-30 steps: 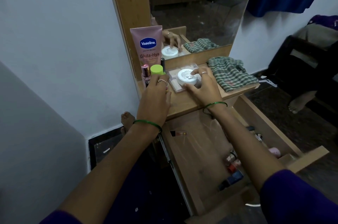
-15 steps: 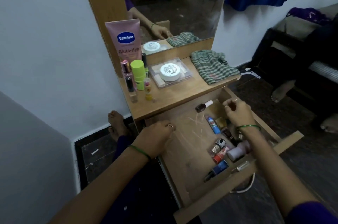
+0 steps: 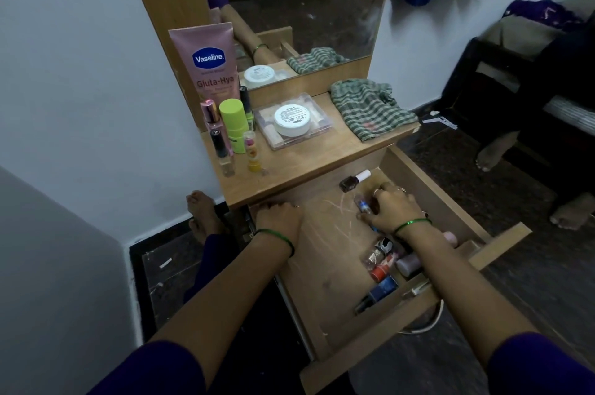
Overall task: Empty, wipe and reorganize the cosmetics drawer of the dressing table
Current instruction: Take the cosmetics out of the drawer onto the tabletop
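Observation:
The wooden drawer (image 3: 325,269) of the dressing table stands pulled out. My right hand (image 3: 391,209) is inside it near the back, fingers closing on a small blue-capped tube (image 3: 363,206). My left hand (image 3: 280,217) rests on the drawer's back left corner, fingers curled, holding nothing that I can see. A dark nail polish bottle (image 3: 352,181) lies at the drawer's back. Several small bottles (image 3: 381,269) cluster along the drawer's right front. On the tabletop (image 3: 289,166) stand a pink Vaseline tube (image 3: 209,66), a green stick (image 3: 233,125) and a white jar (image 3: 292,120) on a clear box.
A checked green cloth (image 3: 370,108) lies on the tabletop's right end. A mirror (image 3: 299,1) rises behind. A grey wall (image 3: 80,72) stands to the left. Another person's feet (image 3: 492,153) rest on the dark floor at the right, near dark furniture (image 3: 531,82).
Both hands left the tabletop items and dropped to the drawer. The right hand reached in and closed on the blue-capped tube; the left settled on the drawer's back left corner.

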